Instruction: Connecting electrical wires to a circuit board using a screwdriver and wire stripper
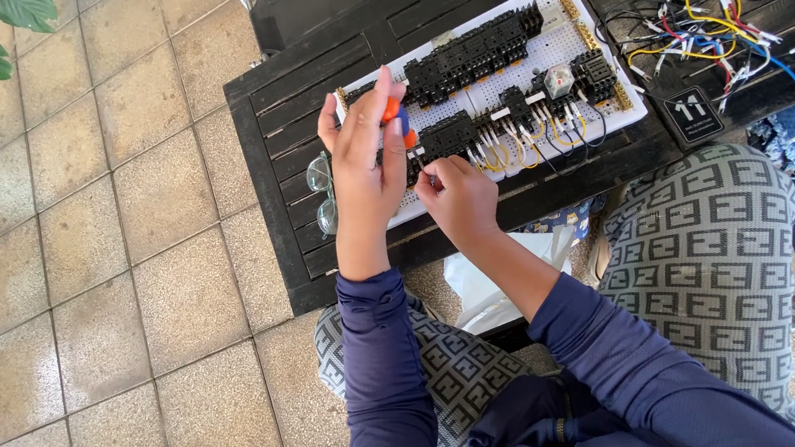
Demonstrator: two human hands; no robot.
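Note:
A white perforated board (550,47) lies on a black slatted table (296,108), carrying rows of black relay sockets (469,54) and yellow and black wires. My left hand (364,164) is raised over the board's left end, gripped around a screwdriver with an orange and blue handle (396,120) that points down at a socket. My right hand (458,199) sits just right of it at the board's near edge, fingertips pinching something small, probably a wire end, by a black socket (447,133).
Clear safety glasses (322,194) rest on the table left of the board. A tangle of loose coloured wires (711,23) lies at the right, with a small black number tag (692,113). Tiled floor spreads left. My patterned trouser knees (706,244) are below.

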